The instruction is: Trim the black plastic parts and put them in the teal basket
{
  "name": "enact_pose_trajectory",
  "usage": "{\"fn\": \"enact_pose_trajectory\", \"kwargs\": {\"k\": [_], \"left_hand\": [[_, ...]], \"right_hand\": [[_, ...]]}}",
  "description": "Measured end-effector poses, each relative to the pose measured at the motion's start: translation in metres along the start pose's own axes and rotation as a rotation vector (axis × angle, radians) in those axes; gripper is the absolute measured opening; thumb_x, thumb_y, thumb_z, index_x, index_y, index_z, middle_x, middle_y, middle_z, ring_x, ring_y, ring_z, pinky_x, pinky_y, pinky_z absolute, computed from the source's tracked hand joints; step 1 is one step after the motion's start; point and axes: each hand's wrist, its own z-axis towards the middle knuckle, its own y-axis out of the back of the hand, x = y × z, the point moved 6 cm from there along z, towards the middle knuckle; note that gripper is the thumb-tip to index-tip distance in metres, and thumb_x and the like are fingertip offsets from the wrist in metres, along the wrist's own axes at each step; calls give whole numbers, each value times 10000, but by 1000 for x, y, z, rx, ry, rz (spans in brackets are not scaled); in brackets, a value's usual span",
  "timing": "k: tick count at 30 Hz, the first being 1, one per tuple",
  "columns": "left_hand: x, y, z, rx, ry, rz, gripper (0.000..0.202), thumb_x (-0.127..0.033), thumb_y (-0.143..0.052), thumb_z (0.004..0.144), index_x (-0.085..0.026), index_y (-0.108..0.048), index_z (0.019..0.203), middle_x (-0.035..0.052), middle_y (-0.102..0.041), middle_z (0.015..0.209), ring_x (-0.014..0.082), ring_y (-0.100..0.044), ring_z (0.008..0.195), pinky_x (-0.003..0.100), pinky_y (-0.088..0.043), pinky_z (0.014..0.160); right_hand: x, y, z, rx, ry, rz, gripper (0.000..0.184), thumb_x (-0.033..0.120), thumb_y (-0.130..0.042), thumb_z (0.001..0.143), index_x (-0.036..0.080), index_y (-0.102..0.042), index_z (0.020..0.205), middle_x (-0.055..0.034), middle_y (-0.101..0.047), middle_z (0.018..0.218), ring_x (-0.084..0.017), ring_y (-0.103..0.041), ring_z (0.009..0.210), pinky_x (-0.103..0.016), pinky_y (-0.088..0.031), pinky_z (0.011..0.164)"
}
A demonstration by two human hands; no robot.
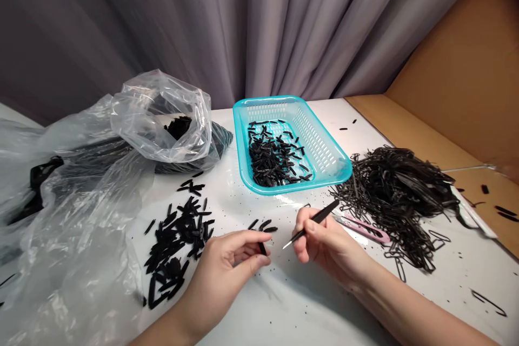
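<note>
In my right hand [326,240] is a pair of black tweezers [316,219], gripped between thumb and fingers, its bright tip pointing down and left. My left hand [225,262] faces it, with a short black fuzzy strip [263,248] between thumb and fingers. A small gap separates the tweezer tip from that strip. Just behind the left fingertips lie a few similar black strips [265,225]. To the left of that hand spreads a loose pile of black strips [170,243].
A blue perforated basket [343,170] holds many black pieces. A clear plastic bag [162,84] with dark contents stands at the left. On the right are a heap of thin black loops [405,184] and a pink-handled tool [371,228]. A grey curtain [267,27] hangs behind.
</note>
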Motion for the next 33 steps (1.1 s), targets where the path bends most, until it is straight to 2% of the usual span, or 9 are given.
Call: {"fn": "enact_pose_trajectory", "kwargs": {"k": [4,9,11,14,18,20,22,27,33], "left_hand": [[3,0,2,1,30,-117,259,-145,-643,749,-219,-615,996,-1,-679,833,134,-629,788,234,-504,747],[6,5,4,-41,75,-108,250,-168,-649,742,-216,-515,947,-1,-673,811,147,-635,786,251,-499,729],[5,9,6,-75,64,14,167,-186,-628,756,-209,-503,863,-9,-656,776,150,-632,747,250,-493,688],[1,16,10,-95,-20,341,32,-189,-572,792,-190,-554,765,-11,-626,729,143,-608,689,236,-465,633],[-11,20,11,-44,-196,641,139,-193,-490,844,-218,-602,922,9,-643,903,154,-602,761,241,-446,662],[-18,25,11,-21,-238,752,173,-210,-453,864,-229,-589,968,14,-639,935,162,-598,773,249,-433,668],[-25,36,11,-29,-218,861,168,-222,-428,870,-225,-587,926,11,-633,880,165,-586,735,257,-414,654],[-31,62,13,-60,-35,1083,107,-215,-493,779,-206,-546,686,-9,-564,701,161,-509,591,254,-329,529],[-28,61,12,16,56,1133,71,-216,-479,760,-206,-514,699,-11,-530,717,159,-499,586,248,-313,526]], "right_hand": [[6,8,2,-79,25,-54,190,297,-642,790,138,-554,734,-13,-655,603,-79,-612,520,-151,-470,516],[6,9,3,-98,65,-126,192,310,-648,780,138,-566,764,-18,-648,618,-90,-612,546,-171,-472,542],[6,9,3,-105,72,-147,203,322,-653,772,138,-566,763,-19,-643,613,-96,-610,545,-184,-472,545],[7,10,3,-112,72,-165,217,334,-661,760,140,-563,762,-20,-638,608,-102,-609,545,-193,-468,540],[7,10,3,-115,66,-170,217,333,-663,756,141,-563,773,-21,-638,613,-99,-608,543,-192,-464,538],[7,11,4,-109,67,-169,213,330,-661,760,141,-565,781,-23,-642,617,-96,-609,545,-188,-463,542],[7,11,4,-107,68,-170,214,331,-660,761,141,-565,784,-24,-643,616,-95,-610,544,-188,-463,543],[6,13,4,-131,62,-188,224,343,-666,750,142,-568,776,-24,-634,598,-104,-603,531,-206,-467,531],[6,13,4,-109,66,-185,213,336,-655,764,145,-563,781,-20,-633,602,-94,-604,536,-190,-459,532]]}}
